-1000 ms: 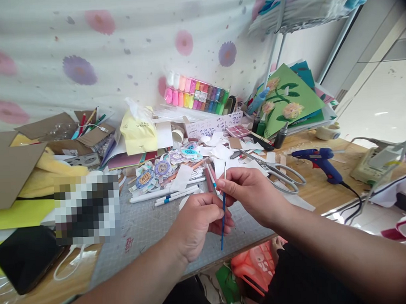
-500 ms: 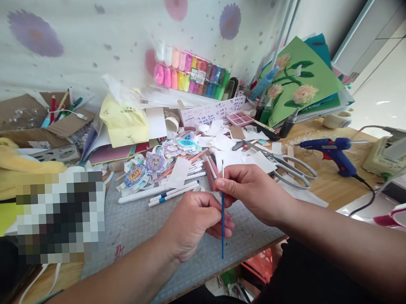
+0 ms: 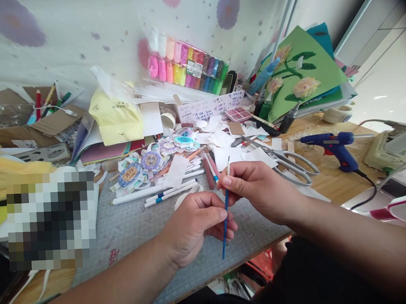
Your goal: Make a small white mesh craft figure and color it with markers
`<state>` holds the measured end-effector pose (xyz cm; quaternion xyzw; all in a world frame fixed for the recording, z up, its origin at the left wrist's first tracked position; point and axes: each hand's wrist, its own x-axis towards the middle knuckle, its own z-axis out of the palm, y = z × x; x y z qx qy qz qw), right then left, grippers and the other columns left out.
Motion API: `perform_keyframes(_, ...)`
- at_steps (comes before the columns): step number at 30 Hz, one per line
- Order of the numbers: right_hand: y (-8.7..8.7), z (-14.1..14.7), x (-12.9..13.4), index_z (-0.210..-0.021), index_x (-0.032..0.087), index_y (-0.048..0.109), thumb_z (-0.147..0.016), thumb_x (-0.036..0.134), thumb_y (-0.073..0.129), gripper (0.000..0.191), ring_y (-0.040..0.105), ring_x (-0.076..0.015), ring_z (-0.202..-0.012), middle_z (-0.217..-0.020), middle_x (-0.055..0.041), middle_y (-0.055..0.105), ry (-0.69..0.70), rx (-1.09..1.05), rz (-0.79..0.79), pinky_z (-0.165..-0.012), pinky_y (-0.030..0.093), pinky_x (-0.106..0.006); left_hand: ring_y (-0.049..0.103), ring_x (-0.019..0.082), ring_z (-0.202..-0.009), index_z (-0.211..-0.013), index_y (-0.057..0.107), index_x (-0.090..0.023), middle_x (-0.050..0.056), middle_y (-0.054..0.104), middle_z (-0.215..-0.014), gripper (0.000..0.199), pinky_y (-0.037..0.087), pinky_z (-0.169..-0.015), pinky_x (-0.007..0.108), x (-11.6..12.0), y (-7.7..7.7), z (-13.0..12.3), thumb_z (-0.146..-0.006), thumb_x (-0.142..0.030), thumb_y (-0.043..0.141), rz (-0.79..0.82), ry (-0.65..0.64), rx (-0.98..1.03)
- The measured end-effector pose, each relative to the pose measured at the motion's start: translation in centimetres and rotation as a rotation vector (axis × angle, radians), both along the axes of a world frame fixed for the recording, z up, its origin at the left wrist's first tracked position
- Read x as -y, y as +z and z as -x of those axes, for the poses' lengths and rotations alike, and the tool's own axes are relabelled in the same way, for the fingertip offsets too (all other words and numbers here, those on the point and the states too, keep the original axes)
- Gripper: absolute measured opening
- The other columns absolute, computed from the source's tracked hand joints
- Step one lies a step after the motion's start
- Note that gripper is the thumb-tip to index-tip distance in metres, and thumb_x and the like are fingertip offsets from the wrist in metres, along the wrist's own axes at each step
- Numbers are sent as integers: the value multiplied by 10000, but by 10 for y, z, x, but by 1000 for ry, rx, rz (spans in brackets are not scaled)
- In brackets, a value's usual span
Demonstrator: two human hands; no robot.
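Paintbrush (image 3: 224,245): suspended between the two hands, above the near edge of the cutting mat (image 3: 135,229). Over the last second its position relative to the hands has altered little; compared with half a second ago, the upper end leans slightly further toward the right hand (image 3: 250,186). The head view has also tipped down toward the tabletop. Significance: judged from this, the step remains one of holding and adjusting the brush — it has been neither released nor brought to a surface.

Right hand: closed in a pinch, thumb and forefinger on the upper shaft, near the ferrule (image 3: 228,169). Left hand (image 3: 195,219): half closed, palm inward, thumb tip at the middle of the shaft and the other fingers curled behind it. Whether the left hand grips the shaft or merely meets it cannot be told.

Appearance: slim, straight, with a plain blue handle, a pale ferrule and a small dark tip pointing up and away from the person. The brush stands steeply, leaning slightly right; any paint on the tip is too small to tell.

Surroundings: white pens (image 3: 173,192) lie beyond the left hand; paper scraps (image 3: 225,155) lie beyond the right hand's fingertips; scissors (image 3: 293,166) rest to its right — the hot-glue gun (image 3: 339,148) further right again.
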<state>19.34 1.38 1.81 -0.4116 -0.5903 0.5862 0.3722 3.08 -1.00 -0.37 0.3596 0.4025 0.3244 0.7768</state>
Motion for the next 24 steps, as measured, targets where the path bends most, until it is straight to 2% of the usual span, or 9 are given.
perform_keyframes(4,2,4,4,-666,169,576,-848,275,560,211,524,-97,-534,-564,27,558,-15,99,-70,-512,407,-220,560,123,-502,-590,553,-152,10,629,-542,78,475,-526,259,3,1,-3,-601,-120,622,11,28,-1)
perform_keyframes(7,4,6,8,-665,186,558,-854,307,559,225,560,-98,-503,-554,36,587,1,54,-86,-505,430,-220,540,116,-505,-569,529,-157,-1,604,-534,79,460,-517,248,4,1,-5,-573,-97,579,9,43,6)
perform_keyframes(12,5,8,10,-675,190,527,-874,324,529,240,574,-95,-427,-526,52,593,51,-26,-19,-480,432,-224,520,111,-499,-563,503,-163,-9,583,-535,85,454,-507,248,6,1,-5,-560,-93,550,10,29,21)
perform_keyframes(19,3,5,8,-682,170,557,-854,282,546,206,549,-100,-525,-582,19,593,30,32,-32,-534,437,-231,494,100,-477,-580,476,-170,-22,571,-522,138,462,-511,258,9,1,-5,-550,-76,573,30,9,16)
perform_keyframes(24,1,-1,5,-672,163,573,-835,293,580,209,507,-89,-551,-585,32,537,-6,22,-23,-536,413,-215,552,125,-516,-643,536,-155,19,630,-588,67,494,-547,287,7,-2,-5,-616,-149,597,61,7,76)
